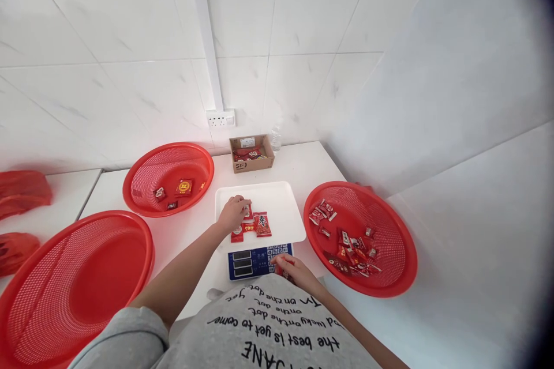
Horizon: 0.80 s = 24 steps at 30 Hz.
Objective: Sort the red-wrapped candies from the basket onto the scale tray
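Note:
A white scale (277, 202) with a blue keypad panel (255, 262) stands on the table in front of me. Several red snack packets (256, 225) lie on its tray. My left hand (232, 213) rests on the tray with its fingers curled over one small packet. My right hand (291, 268) sits at the near right corner of the keypad, fingers closed round a red packet.
A red mesh basket (398, 242) on the right holds several red packets. Another red basket (168, 179) behind left holds three. A big empty red basket (73, 282) is at near left. A cardboard box (251, 154) and a clear bottle (276, 137) stand by the tiled wall.

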Available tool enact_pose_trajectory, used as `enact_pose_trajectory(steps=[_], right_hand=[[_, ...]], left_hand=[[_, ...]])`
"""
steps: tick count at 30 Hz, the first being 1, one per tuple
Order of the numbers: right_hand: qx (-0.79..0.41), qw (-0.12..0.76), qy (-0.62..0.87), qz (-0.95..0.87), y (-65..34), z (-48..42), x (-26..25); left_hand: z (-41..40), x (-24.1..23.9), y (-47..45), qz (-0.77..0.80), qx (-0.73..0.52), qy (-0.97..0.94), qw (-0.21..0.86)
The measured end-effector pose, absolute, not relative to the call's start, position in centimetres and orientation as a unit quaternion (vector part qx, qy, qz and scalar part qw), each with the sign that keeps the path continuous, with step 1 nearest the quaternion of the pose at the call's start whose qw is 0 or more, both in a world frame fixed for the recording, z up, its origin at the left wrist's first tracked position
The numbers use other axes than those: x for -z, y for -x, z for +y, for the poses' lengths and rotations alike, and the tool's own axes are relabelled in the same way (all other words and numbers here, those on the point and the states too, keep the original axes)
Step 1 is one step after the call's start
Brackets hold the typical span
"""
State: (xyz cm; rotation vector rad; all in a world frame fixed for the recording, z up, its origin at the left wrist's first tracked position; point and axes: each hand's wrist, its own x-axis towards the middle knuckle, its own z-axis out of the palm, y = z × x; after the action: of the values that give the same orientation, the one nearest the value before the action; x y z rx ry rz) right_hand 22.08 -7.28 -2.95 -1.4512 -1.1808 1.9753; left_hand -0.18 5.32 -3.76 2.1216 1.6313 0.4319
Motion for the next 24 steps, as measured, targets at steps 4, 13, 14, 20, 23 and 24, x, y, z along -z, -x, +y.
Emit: enact_pose_trajectory(steps=[4,13,14,20,23,24], right_hand=[[-0.713,0.213,0.521,-0.418,-22.09,-7.39,3.01],[-0.713,0.206,0.525,-0.416,-22.12,-7.33,3.12],[-0.713,0.206,0.524,-0.418,-22.11,-7.32,3.13],[-0.713,0.215,0.522,-0.415,-22.13,-7.37,3.24],[-0.716,0.215,0.522,-0.411,-22.16,-7.42,3.17],[-0.717,0.214,0.522,-0.411,-22.18,-7.43,3.13]], left_hand=[[5.23,3.94,-0.03,0.585,-0.161,-0.764,0.219],[4.94,4.05,-0.07,0.579,-0.162,-0.768,0.222],[4.89,4.04,-0.08,0.579,-0.162,-0.768,0.222],[4.53,3.91,-0.1,0.575,-0.164,-0.771,0.218],[4.43,3.85,-0.08,0.572,-0.167,-0.773,0.216],[4.42,3.84,-0.07,0.572,-0.168,-0.774,0.215]])
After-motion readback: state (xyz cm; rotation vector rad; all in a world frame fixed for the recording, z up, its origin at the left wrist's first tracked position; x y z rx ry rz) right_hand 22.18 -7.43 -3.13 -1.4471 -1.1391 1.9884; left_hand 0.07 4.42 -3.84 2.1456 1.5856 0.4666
